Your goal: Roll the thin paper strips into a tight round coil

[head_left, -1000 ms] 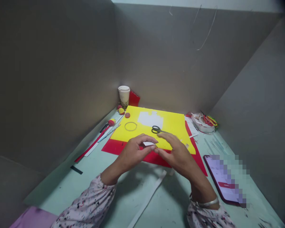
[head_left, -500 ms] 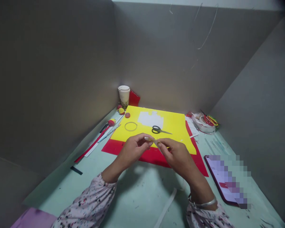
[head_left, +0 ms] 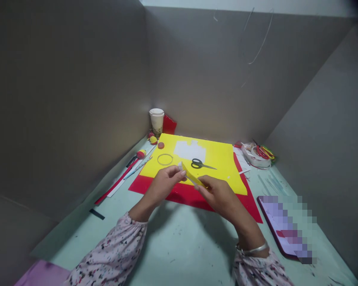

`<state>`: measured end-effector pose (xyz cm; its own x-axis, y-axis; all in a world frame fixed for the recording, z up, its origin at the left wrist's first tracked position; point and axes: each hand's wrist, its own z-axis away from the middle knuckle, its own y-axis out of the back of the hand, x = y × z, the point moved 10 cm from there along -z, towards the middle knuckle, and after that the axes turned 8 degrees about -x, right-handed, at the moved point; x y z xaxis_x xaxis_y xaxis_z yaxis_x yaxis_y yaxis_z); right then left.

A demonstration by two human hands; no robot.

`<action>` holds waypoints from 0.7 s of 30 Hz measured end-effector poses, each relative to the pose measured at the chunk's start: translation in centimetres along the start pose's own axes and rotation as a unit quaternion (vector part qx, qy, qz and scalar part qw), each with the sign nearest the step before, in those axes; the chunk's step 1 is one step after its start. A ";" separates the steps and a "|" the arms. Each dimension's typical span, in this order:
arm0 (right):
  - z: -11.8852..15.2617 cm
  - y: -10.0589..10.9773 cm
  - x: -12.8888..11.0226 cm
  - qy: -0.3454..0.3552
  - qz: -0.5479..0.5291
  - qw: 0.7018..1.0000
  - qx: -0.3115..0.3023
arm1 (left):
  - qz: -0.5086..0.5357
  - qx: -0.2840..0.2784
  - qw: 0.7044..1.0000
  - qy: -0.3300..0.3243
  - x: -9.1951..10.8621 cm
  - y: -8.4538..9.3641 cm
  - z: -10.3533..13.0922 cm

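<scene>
A narrow yellow corrugated paper strip [head_left: 192, 177] with a whitish end stretches between my two hands, above the sheets. My left hand [head_left: 166, 182] pinches its left end between thumb and fingers. At the other end, my right hand [head_left: 217, 192] grips the strip, and its fingers cover part of it. Below lies a yellow corrugated sheet [head_left: 223, 157] with a white patch [head_left: 189, 150] on it, overlapping a red sheet [head_left: 179, 198]. Black-handled scissors [head_left: 203, 164] rest on the yellow sheet beyond my hands, with a thin ring [head_left: 165, 159] to their left.
A lidded paper cup [head_left: 156, 121] stands at the back left corner. Red-and-yellow rolled pieces [head_left: 141, 154] and a red strip [head_left: 116, 182] lie along the left. On the right are a phone [head_left: 282, 226] and a bag of coloured strips [head_left: 256, 155]. Grey partitions enclose the table.
The yellow strip has turned so its ribbed length shows. My right hand has shifted slightly down and my left slightly left. The pale strip by the table's front edge has left the view.
</scene>
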<state>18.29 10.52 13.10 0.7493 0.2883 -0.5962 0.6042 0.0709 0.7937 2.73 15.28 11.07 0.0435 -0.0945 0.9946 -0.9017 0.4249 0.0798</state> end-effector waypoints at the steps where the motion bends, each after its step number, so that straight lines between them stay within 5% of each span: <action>1: 0.0 0.0 0.0 -0.007 0.020 1.000 -0.003 | 0.009 0.006 1.000 -0.002 0.0 0.2 0.0; 15: 0.1 1.0 0.9 -0.007 0.006 1.000 0.010 | 0.087 0.087 0.992 -0.024 0.7 3.5 0.1; 21: 0.2 1.0 1.0 -0.019 -0.110 0.994 -0.018 | 0.337 0.059 0.939 0.017 1.8 3.5 0.9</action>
<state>19.67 10.71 13.24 0.6095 0.2265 -0.7597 0.7451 0.1636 0.6465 -0.72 15.81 13.05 -0.5432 0.1893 0.8180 -0.7704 0.2749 -0.5753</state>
